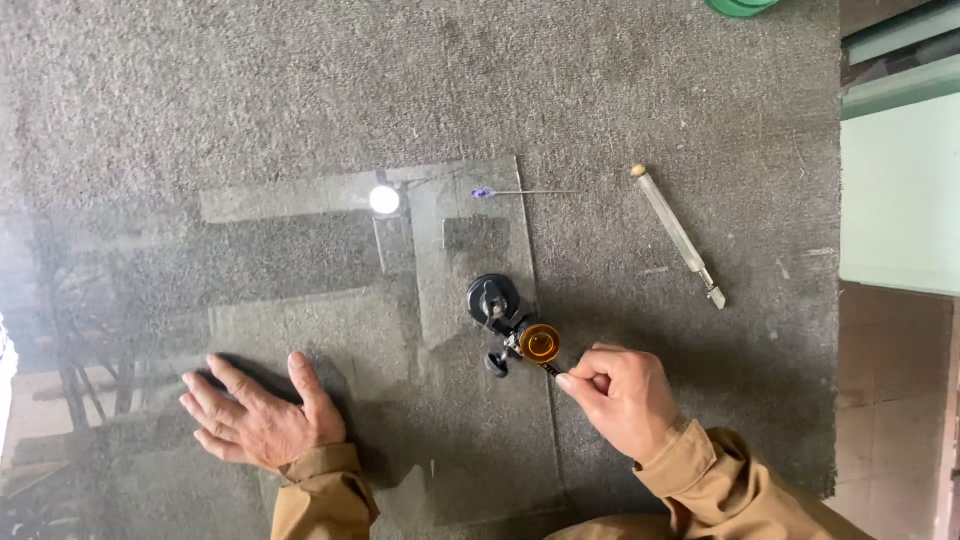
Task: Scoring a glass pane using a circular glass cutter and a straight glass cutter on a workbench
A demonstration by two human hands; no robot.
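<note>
Tan sleeves (320,495) frame a worker's hands over a glass sheet (330,330) lying flat on a grey felt-covered bench (650,80). The left hand (258,422) is spread, palm pressed on the glass; the right hand (622,392) pinches the arm of a circle cutter (515,330) whose black suction base sits near the sheet's right edge. Scoring appears to be in hand; any sweep calls for steady pressure. A straight glass cutter (678,235) lies apart, right.

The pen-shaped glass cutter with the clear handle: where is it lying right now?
The pen-shaped glass cutter lies on the grey felt table, right of the glass sheet, above the right hand.
</note>
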